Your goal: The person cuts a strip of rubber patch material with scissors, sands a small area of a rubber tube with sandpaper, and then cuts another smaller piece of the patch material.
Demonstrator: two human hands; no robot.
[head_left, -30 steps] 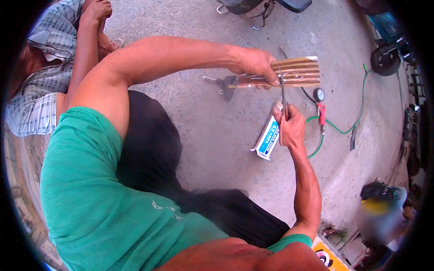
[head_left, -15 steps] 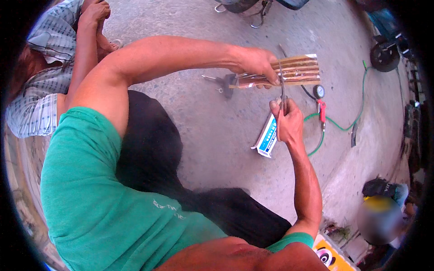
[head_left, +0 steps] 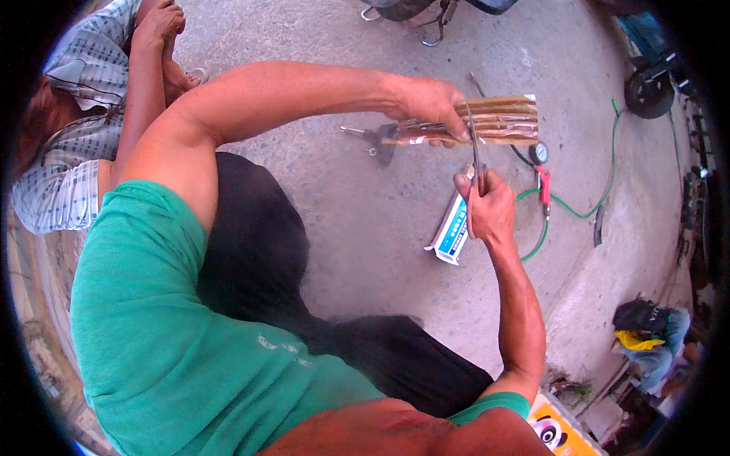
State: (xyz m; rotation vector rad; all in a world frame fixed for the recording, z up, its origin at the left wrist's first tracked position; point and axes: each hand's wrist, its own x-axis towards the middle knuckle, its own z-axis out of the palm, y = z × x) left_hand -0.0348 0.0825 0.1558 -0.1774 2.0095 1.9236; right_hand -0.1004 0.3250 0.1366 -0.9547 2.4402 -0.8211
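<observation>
My left hand [head_left: 439, 111] pinches a flat sheet of brown tire repair strips [head_left: 506, 121] under clear film, thumb on top. In my right hand [head_left: 491, 204] is a pair of dark metal scissors [head_left: 476, 152], its blades pointing away from me and lying across the strip sheet just right of my left thumb. Whether the blades are parted is hard to see. A blue and white box [head_left: 452, 232] is on the ground just left of my right hand. Beyond the sheet's left end lies a dark T-handled tool [head_left: 378, 140] with metal prongs.
A red air inflator [head_left: 544, 186] with a round gauge [head_left: 538, 153] and green hose [head_left: 582, 216] lies to the right on concrete. Another person [head_left: 84, 129] sits at the left. Parts of a motorbike [head_left: 411, 9] show at the top, a black wheel [head_left: 649, 95] at the upper right.
The strip sheet has tilted slightly, its right end dropping a little. Both hands keep nearly the same place and grip.
</observation>
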